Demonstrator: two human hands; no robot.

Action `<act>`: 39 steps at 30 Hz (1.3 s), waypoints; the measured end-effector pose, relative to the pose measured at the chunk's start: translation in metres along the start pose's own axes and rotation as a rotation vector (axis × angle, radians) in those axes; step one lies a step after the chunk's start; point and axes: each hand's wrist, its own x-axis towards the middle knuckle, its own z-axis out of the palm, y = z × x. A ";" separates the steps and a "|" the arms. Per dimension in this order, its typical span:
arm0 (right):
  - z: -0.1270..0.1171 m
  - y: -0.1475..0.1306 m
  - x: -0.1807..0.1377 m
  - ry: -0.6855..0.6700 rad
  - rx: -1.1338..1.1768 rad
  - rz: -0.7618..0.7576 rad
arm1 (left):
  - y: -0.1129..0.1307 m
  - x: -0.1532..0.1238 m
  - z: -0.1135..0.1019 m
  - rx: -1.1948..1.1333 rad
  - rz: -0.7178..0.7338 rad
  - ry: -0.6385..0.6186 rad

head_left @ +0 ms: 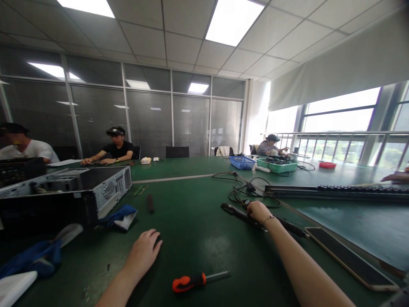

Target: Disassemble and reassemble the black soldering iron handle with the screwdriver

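My left hand (146, 247) lies palm down on the green table, fingers loosely stretched and holding nothing. A screwdriver (189, 282) with an orange and black handle rests between my arms, its shaft pointing right. My right hand (259, 212) reaches forward, fingers closed around the end of a black cable (234, 197); the fingertips are partly hidden. Beneath and beside that hand is a long black rod-like thing (238, 210). The cable lies in loose loops beyond the hand. A small dark bar (150, 204) and thin green memory sticks (140, 190) lie beyond my left hand.
An opened computer case (111, 192) stands at left, with blue gloves (119, 216) near it. A phone-like slab (348, 258) and a long dark rail (297, 192) lie at right. Farther back are blue (242, 162) and green baskets (277, 166). Several people sit around the table.
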 end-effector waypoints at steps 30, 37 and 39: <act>-0.006 -0.161 -0.059 -0.510 0.483 -0.461 | -0.005 0.002 0.004 0.046 0.014 -0.031; 0.000 -0.177 -0.064 -0.292 0.513 -0.492 | -0.005 0.003 0.006 0.042 0.033 0.001; 0.004 -0.182 -0.068 -0.295 0.550 -0.483 | -0.005 0.004 0.007 0.044 0.042 0.010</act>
